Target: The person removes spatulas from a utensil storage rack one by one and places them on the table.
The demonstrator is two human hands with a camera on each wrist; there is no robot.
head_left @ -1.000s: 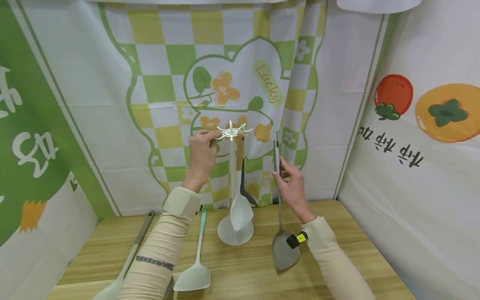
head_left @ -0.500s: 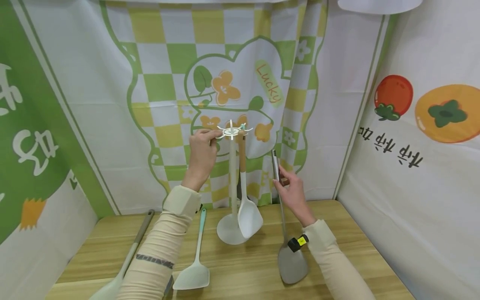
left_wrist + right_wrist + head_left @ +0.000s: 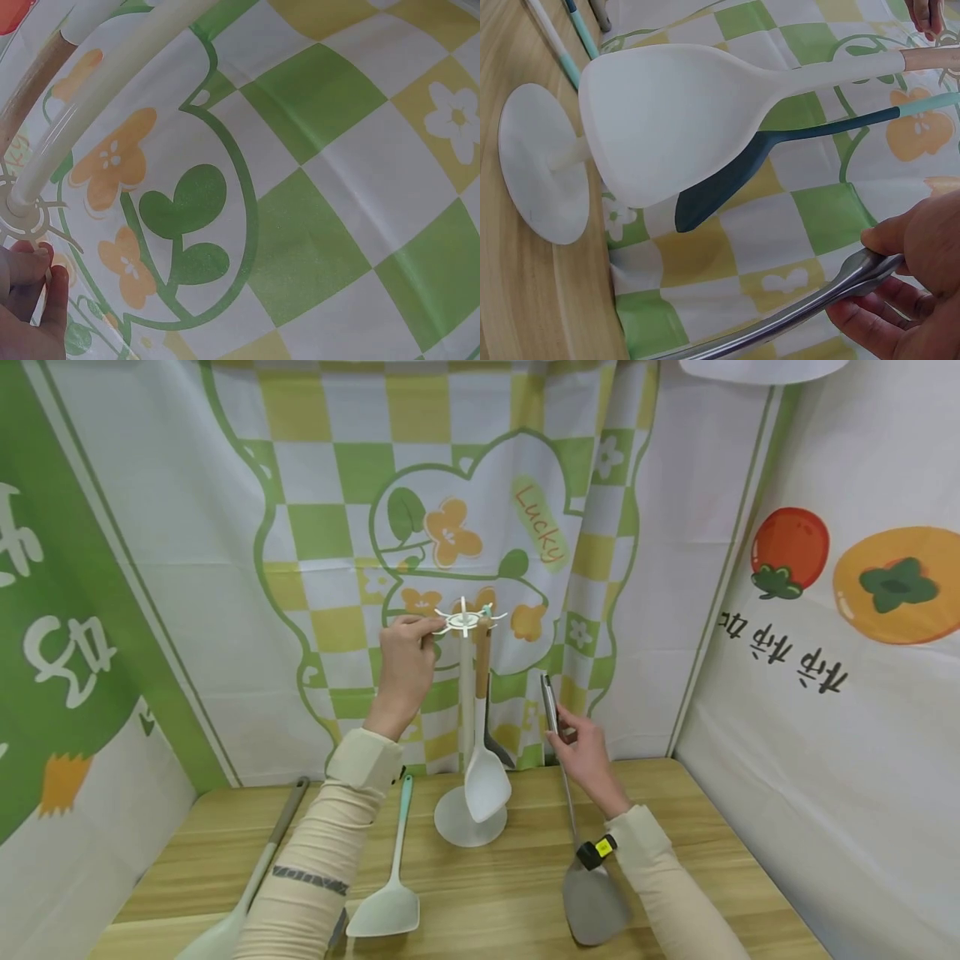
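At the top of a white utensil stand (image 3: 467,710), my left hand (image 3: 407,668) pinches one hook of the hook ring (image 3: 459,625). A white spatula (image 3: 487,787) with a wooden handle hangs from the ring, and a dark spatula (image 3: 731,180) with a mint handle end hangs behind it. To the right of the stand, my right hand (image 3: 588,756) grips a metal spatula (image 3: 592,902) by its handle. The handle's top points upward, leaning slightly left, with the broad blade below. In the right wrist view, thumb and fingers (image 3: 874,315) wrap the steel handle.
On the wooden table (image 3: 480,910), left of the stand, lie a pale spatula (image 3: 386,910) with a mint handle and a larger grey-handled utensil (image 3: 262,864), partly behind my left sleeve. A patterned curtain (image 3: 315,535) hangs close behind the stand.
My right hand has lowered the metal spatula slightly, and its blade has shifted right and toward me. The hanging white spatula swung right, then back left. My left hand stays at the ring.
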